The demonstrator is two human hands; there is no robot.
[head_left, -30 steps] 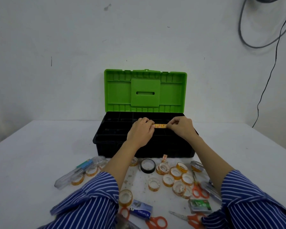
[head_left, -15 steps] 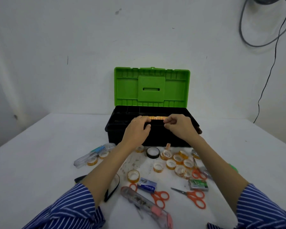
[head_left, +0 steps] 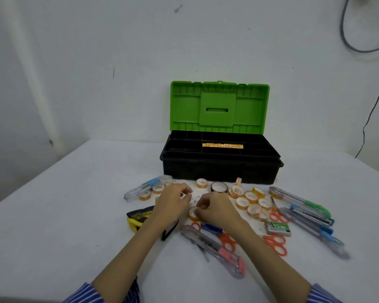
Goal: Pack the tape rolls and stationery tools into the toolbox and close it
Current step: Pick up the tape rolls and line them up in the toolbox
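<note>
**Orange-rimmed tape roll under the hands: risks at pick-up**

Orange-cored tape roll (head_left: 193,214) lies on the white table (head_left: 74,215), well short of the toolbox (head_left: 221,169), between the two hands. Right hand (head_left: 217,209) rests over it with fingers curled and fingertips touching its rim; whether a firm pinch is made cannot be told, as the knuckles hide the contact. Left hand (head_left: 173,204) sits just beside the roll, fingers loosely bent, nothing visibly held.

Toolbox stands open, green lid (head_left: 219,106) upright, black divided tray on top. A row of orange rolls (head_left: 222,145) already fills one middle compartment.

Findings, as judgement:
- The roll is small and smooth; a shallow fingertip grip may let it slip and roll away among the clutter
- The blue item (head_left: 211,228), orange scissors (head_left: 227,240) and clear-bodied cutter (head_left: 214,248) lie close below the right wrist; a careless lift may drag or scatter them
- The occupied compartment looks nearly full; forcing another roll in may tip the row or leave it proud of the tray, hindering the lid later
- Many loose rolls (head_left: 251,203), cutters (head_left: 306,213) and a staple box (head_left: 278,228) remain outside; the task is at an early stage
</note>
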